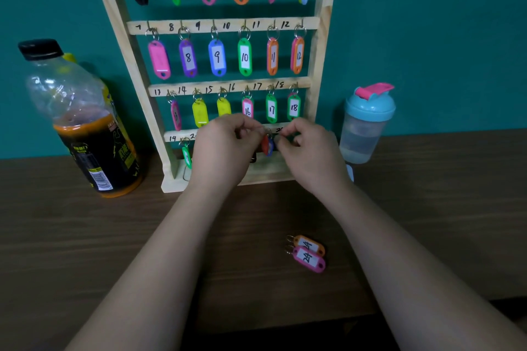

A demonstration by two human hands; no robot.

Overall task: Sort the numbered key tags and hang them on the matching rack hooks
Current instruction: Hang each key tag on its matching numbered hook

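Note:
A wooden key rack (319, 45) leans against the teal wall, with coloured numbered tags hanging in rows. Both hands are raised to its bottom row. My left hand (225, 148) and my right hand (308, 151) pinch the ring of a red and a blue tag (267, 146) that hang between them, close to a hook. My hands hide most of the bottom row; a green tag (186, 155) under the number 19 shows at its left. On the table near my right forearm lie an orange tag (309, 244) and a pink tag (309, 259), both marked 24.
A large plastic bottle (85, 122) with dark drink and a black cap stands left of the rack. A blue shaker cup (365, 125) with a pink lid stands to the right. The brown wooden table (85, 236) runs to a front edge at the bottom.

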